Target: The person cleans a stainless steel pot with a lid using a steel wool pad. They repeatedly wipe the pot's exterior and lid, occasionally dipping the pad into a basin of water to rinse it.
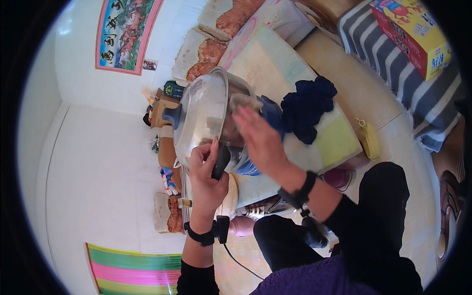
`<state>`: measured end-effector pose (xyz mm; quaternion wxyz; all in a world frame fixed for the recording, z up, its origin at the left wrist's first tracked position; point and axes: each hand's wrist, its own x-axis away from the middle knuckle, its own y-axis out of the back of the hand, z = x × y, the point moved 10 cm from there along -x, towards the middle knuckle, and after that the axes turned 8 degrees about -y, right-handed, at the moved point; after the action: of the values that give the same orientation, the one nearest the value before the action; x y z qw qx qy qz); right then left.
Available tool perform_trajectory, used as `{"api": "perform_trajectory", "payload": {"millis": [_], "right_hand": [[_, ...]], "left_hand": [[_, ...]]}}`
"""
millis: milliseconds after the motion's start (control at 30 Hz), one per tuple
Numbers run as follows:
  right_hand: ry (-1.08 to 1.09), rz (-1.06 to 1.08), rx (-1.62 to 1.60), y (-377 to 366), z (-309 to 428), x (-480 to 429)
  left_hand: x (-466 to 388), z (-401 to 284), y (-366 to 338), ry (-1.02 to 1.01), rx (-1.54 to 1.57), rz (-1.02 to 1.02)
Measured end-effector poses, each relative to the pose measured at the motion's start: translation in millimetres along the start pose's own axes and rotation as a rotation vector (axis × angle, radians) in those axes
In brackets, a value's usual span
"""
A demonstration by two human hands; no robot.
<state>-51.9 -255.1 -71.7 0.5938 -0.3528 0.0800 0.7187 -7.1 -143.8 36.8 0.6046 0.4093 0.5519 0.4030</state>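
Note:
A metal pot (241,86) with a black side handle stands near the table's far left part, its domed lid (202,107) with a dark knob still on it. My left hand (208,169) is closed around the black handle (221,162), thumb near the lid's rim. Against the pot's side, my right hand (260,138) presses a greyish cloth (245,103); both are blurred. Behind that hand, a blue appliance or base (271,110) shows partly under the pot. Bunched dark blue fabric (308,108) lies to the right of it on the table.
The low table has a pastel cover (333,142). A yellow bottle (368,138) stands on the floor beside it. A pink rounded object (241,225) is by my knees. Cushions (206,55) line the wall, and a yellow-red carton (413,40) rests on striped fabric at upper right.

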Motion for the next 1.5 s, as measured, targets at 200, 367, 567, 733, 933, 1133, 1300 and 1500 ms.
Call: {"api": "perform_trajectory", "payload": {"millis": [200, 367, 567, 733, 933, 1133, 1300, 1500], "right_hand": [[-0.139, -0.010, -0.047, 3.0, -16.2, -10.2], [-0.361, -0.078, -0.225, 15.1, -30.8, -16.1], [-0.193, 0.078, -0.166, 3.8, -7.9, -19.7], [-0.084, 0.036, -0.156, 1.2, 18.7, 7.0], [-0.003, -0.133, -0.209, 3.8, 24.1, 32.5], [-0.284, -0.153, -0.383, 0.1, -8.5, -7.4], [-0.203, -0.206, -0.434, 7.0, 25.4, 0.4], [-0.375, -0.228, -0.334, -0.9, -20.5, -8.8]], "left_hand": [[-0.4, -2.6, -0.5, -0.011, -0.031, 0.008], [-2.1, -2.6, 0.6, 0.007, -0.053, -0.001], [-1.2, -2.5, 1.5, 0.000, -0.042, -0.013], [-0.8, -1.1, 0.7, 0.011, -0.046, -0.007], [-1.6, -3.5, 1.1, 0.008, -0.042, -0.002], [-0.8, -1.4, 0.7, 0.006, -0.028, -0.006], [-0.3, -1.3, 1.6, 0.013, -0.035, 0.001], [-0.3, -1.3, 0.7, 0.027, -0.031, -0.013]]}}
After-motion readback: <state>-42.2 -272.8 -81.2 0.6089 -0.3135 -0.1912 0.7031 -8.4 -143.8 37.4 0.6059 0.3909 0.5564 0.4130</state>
